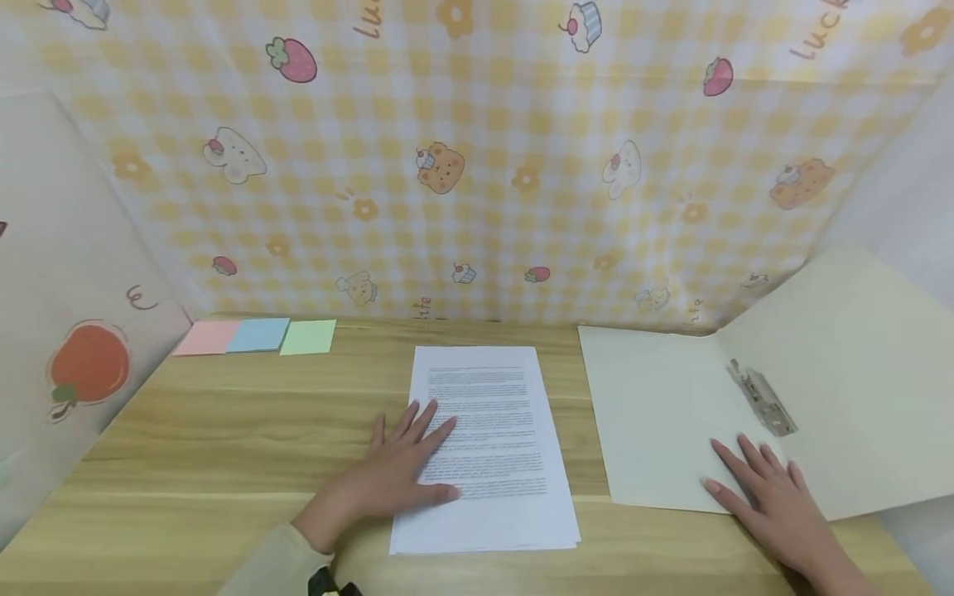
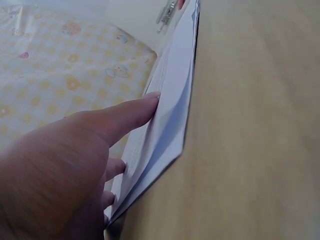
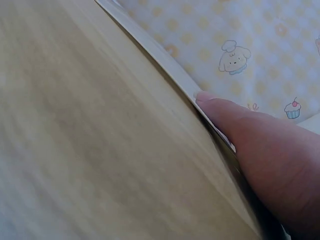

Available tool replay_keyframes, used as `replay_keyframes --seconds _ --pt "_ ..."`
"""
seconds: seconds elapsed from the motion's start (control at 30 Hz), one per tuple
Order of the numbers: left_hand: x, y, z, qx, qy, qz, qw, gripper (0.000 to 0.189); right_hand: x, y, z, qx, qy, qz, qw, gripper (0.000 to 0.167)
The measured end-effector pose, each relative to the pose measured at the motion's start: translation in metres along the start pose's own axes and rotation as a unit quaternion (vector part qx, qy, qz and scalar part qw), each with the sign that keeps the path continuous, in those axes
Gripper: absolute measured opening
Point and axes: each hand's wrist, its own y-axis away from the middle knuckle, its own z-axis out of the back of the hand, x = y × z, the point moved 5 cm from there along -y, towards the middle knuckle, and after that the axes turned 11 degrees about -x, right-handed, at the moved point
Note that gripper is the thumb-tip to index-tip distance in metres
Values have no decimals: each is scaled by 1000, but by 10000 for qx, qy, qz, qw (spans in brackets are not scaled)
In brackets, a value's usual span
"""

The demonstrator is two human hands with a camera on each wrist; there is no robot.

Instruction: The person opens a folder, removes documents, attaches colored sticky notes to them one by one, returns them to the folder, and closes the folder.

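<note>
A stack of printed paper sheets [image 1: 492, 430] lies on the wooden table, its text facing up. My left hand [image 1: 406, 468] rests with spread fingers on the stack's left side. In the left wrist view the sheets' edges [image 2: 172, 120] fan slightly apart below the thumb. To the right, a folder [image 1: 656, 414] lies opened, its cream inner face up and its other cover leaning against the side wall. Near its fold is a metal clip [image 1: 763, 401]. My right hand [image 1: 775, 505] rests on the folder's near edge, fingers extended just below the clip; the thumb touches that edge in the right wrist view.
Pink [image 1: 204, 338], blue [image 1: 257, 334] and green [image 1: 309, 337] sticky note pads sit side by side at the table's back left. A yellow checked cloth [image 1: 492, 223] with printed figures hangs along the back edge, and pale side walls stand at left and right.
</note>
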Motion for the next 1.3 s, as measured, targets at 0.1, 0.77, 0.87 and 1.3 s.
replay_keyframes --seconds 0.1,0.77,0.87,1.3 --pt "-3 -7 0 -62 -55 -65 9999 90 -7 2 1 -55 -17 4 10000 68" --pt "3 -7 -14 -275 -605 -285 9974 88 -16 10 7 -343 -476 39 9983 60" --pt "3 -7 -15 -276 -567 -292 9976 88 -9 11 6 -343 -666 -65 9972 60" --pt "4 -5 -13 -309 -510 -168 9981 89 86 -6 -13 -1081 -1262 569 9844 54"
